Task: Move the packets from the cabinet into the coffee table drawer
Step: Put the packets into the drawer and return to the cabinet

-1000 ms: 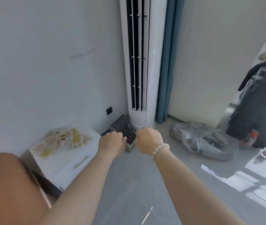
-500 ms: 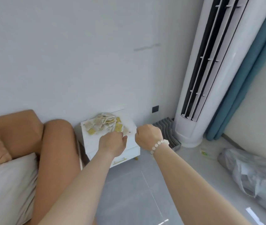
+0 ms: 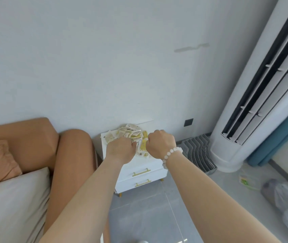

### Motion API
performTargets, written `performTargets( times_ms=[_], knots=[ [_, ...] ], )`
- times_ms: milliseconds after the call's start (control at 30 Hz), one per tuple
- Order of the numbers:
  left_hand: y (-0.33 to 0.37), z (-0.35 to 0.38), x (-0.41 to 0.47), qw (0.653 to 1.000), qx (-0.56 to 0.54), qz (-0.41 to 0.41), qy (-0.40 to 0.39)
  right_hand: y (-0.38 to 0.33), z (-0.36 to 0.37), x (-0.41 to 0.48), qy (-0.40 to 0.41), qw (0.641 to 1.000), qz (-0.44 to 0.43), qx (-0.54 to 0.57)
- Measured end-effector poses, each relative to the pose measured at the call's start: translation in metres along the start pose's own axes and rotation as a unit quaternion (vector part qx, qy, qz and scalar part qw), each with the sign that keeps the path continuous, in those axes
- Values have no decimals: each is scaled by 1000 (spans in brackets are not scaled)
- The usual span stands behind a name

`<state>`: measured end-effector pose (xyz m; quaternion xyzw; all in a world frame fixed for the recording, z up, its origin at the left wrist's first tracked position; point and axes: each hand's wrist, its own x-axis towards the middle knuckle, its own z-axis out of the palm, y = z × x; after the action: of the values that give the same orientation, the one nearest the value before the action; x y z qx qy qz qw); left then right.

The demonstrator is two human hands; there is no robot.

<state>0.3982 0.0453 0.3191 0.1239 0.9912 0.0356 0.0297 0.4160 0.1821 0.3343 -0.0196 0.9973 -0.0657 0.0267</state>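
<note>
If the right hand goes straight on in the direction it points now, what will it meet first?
Probably the packets piled on the white cabinet: the right hand, a fist, points forward and down at the pile's right edge. Depth is unclear; it might meet the bare cabinet top instead.

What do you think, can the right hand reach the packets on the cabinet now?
Probably yes: the right hand, curled in a fist, seems right by the packets atop the cabinet, and nothing shows between them.

The paper packets (image 3: 132, 131) are cream and yellow, the two-drawer cabinet (image 3: 157, 174) white with gold handles (image 3: 141, 170), the leather sofa (image 3: 25, 137) tan.
</note>
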Motion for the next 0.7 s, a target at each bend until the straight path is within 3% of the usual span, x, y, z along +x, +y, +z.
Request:
performTargets(
  times_ms=[700],
  knots=[
    [-81, 48, 188, 996, -6, -37, -76, 18, 50, 200, -75, 996, 52, 13]
  ],
)
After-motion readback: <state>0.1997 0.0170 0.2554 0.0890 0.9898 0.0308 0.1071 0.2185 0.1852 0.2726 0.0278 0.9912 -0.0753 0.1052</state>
